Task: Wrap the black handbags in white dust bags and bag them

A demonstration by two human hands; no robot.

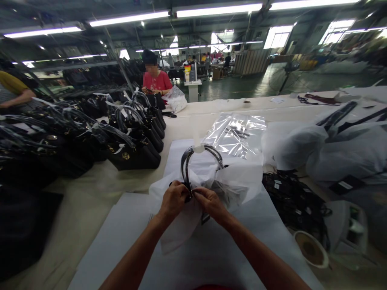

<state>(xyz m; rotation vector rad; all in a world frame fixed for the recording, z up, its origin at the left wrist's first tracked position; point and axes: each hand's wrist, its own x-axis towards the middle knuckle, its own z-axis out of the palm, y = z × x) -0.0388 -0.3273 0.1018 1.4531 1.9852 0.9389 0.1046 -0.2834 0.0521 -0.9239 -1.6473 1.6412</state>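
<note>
In front of me stands a handbag wrapped in thin white paper (pixel 172 233), its body mostly hidden. The black handles (pixel 185 163) rise in an arch, covered in clear film, with a white band (pixel 198 149) around their top. My left hand (pixel 175 198) is closed, its fingers pinching the lower end of the near handle. Close beside it, my right hand (pixel 210 202) is also closed, thumb and fingertips at the same handle end. Whatever small part lies between the fingertips is hidden. A dark-edged tag (pixel 205 218) shows under my right hand.
Clear plastic bags (pixel 236 133) lie behind the handbag. Rows of black handbags (pixel 136 155) fill the left side. At right are white-wrapped bags (pixel 290 145), a heap of black straps (pixel 293 201), a round tub (pixel 311 249) and a tape dispenser-like device (pixel 347 227). A co-worker (pixel 155 80) sits across.
</note>
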